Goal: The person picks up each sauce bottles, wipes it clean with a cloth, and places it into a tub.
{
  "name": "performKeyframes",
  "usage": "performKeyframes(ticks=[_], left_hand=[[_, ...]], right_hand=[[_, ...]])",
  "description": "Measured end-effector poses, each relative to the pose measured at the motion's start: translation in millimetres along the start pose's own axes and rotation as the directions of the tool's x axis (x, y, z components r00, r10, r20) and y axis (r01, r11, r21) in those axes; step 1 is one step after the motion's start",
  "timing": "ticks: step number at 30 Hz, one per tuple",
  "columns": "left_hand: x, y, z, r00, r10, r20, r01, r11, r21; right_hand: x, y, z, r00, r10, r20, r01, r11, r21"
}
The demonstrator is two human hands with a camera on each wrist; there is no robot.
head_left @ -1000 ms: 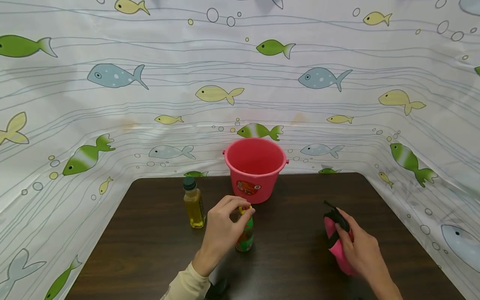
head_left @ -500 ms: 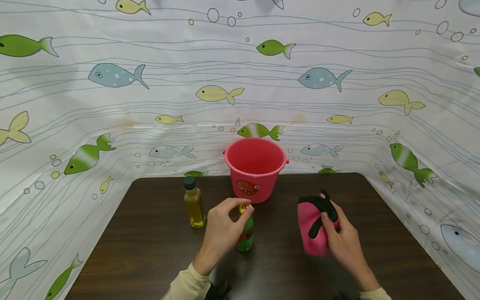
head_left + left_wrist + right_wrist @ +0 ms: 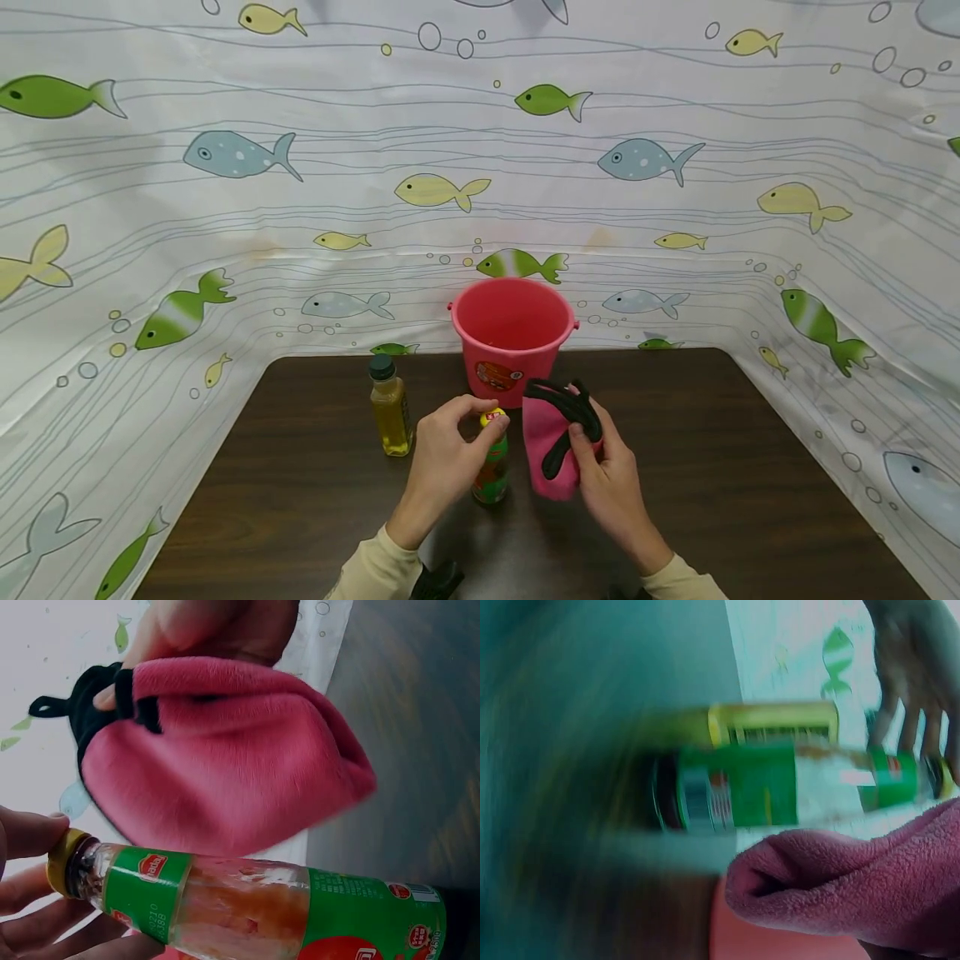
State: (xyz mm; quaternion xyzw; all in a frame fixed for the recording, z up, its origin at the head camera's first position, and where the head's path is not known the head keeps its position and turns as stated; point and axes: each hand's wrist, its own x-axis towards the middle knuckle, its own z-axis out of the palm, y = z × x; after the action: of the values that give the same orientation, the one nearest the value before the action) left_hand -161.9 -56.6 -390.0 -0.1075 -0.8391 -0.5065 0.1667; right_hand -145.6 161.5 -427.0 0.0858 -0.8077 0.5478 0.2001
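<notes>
My left hand [image 3: 441, 458] pinches the yellow cap of a glass sauce bottle [image 3: 491, 477] between thumb and fingers. The bottle stands upright on the table and has green labels and reddish contents. My right hand [image 3: 617, 492] grips a folded pink cloth [image 3: 543, 442] with black trim and a black loop. The cloth hangs just right of the bottle. In the left wrist view, the pink cloth [image 3: 232, 765] is close beside the sauce bottle [image 3: 247, 900]; whether they touch I cannot tell. The right wrist view is blurred, with the pink cloth [image 3: 855, 877] in front.
A pink bucket [image 3: 536, 354] stands behind the sauce bottle at the table's back edge. To the left is a bottle of yellow oil [image 3: 392, 421] with a dark green cap. A fish-print curtain [image 3: 337, 150] surrounds the dark wooden table [image 3: 285, 483] at the back and sides.
My right hand has carried the pink cloth leftward from the table's right side to beside the sauce bottle. My left hand has stayed on the cap.
</notes>
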Motion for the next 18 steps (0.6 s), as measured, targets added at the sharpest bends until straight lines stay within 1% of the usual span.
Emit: performKeyframes(ticks=[3,5,9,14,16,18], left_hand=[[-0.3,-0.5,0.8,1.000,0.010,-0.004,-0.010,1.000,0.000],[-0.6,-0.5,1.3,1.000,0.016,-0.007,-0.016,1.000,0.002],[-0.8,-0.4,2.0,1.000,0.016,-0.009,-0.016,1.000,-0.007],[-0.7,-0.5,2.1,1.000,0.010,-0.014,-0.010,1.000,-0.023],[-1.0,-0.7,2.4,1.000,0.007,-0.016,-0.007,1.000,-0.024],[-1.4,-1.0,2.9,1.000,0.003,-0.016,-0.003,1.000,-0.026]], right_hand=[[-4.6,-3,16,0.999,-0.003,0.036,0.002,0.999,0.041],[-8.1,-4,25,0.997,-0.010,0.075,0.005,0.998,0.066],[-13.6,-6,36,0.990,-0.029,0.135,0.011,0.991,0.134],[-16.5,-8,38,0.977,-0.086,0.194,0.039,0.971,0.237],[-17.0,-8,36,0.968,-0.122,0.220,0.052,0.953,0.300],[-16.6,-10,34,0.963,-0.117,0.241,0.025,0.934,0.356]])
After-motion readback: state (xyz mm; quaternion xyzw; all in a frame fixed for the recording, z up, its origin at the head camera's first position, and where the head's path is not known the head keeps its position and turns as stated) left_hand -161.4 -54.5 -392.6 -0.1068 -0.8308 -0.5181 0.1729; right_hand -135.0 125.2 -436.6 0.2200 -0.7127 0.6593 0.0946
